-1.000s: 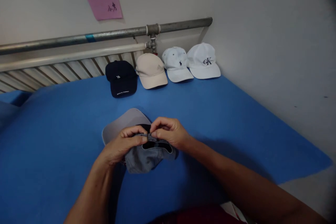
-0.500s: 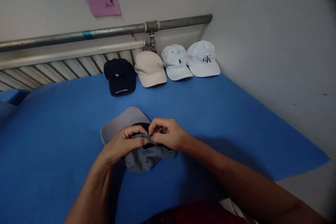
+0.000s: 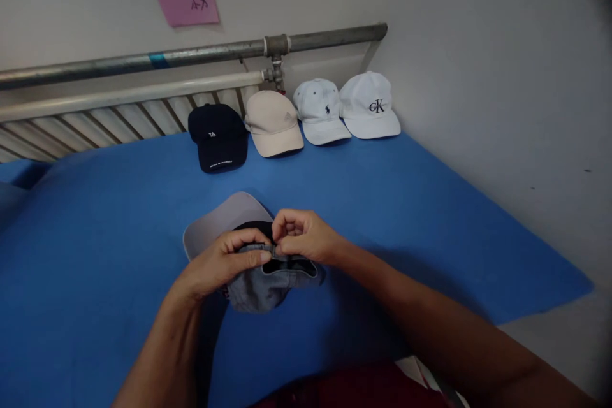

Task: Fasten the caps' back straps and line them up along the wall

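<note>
A grey cap [image 3: 258, 284] (brim pointing away) lies upside down on the blue mat, back strap uppermost.

A single head-worn camera supplies the only view. It looks forward and down from above the person's own forearms, close to the left hand [image 3: 217, 264] and right hand [image 3: 306, 239] in the lower centre of the frame. The flat blue padded surface [image 3: 406, 204] runs away from the lens to the grey metal pipe [image 3: 191, 54] on the pale back wall [image 3: 86, 0], well apart from the camera.
</note>
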`<action>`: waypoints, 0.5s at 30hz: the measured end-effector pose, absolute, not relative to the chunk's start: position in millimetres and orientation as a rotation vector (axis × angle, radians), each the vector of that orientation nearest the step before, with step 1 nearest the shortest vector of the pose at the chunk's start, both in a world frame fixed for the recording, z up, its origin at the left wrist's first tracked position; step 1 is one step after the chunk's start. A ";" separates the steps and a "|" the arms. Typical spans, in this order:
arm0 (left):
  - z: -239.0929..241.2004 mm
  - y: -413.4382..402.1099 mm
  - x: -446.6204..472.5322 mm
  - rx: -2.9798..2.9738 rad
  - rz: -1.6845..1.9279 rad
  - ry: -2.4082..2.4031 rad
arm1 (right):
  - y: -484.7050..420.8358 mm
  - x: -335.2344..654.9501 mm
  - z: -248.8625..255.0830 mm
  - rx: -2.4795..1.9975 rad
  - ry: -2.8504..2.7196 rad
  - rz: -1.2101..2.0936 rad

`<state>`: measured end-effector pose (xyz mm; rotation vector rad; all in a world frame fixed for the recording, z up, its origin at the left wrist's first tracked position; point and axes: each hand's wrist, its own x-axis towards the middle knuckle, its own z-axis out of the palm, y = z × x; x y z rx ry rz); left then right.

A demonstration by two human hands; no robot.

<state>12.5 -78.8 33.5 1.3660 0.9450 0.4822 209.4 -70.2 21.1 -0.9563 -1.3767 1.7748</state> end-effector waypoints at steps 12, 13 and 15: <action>35.2 -81.9 12.0 1.351 0.491 0.960 | -74.1 206.1 23.1 -0.953 -1.294 1.725; 34.7 -82.3 11.9 1.330 0.497 0.968 | -74.1 206.0 23.1 -0.952 -1.288 1.724; 32.9 -82.7 12.6 1.286 0.527 0.979 | -73.8 205.9 22.9 -0.955 -1.272 1.723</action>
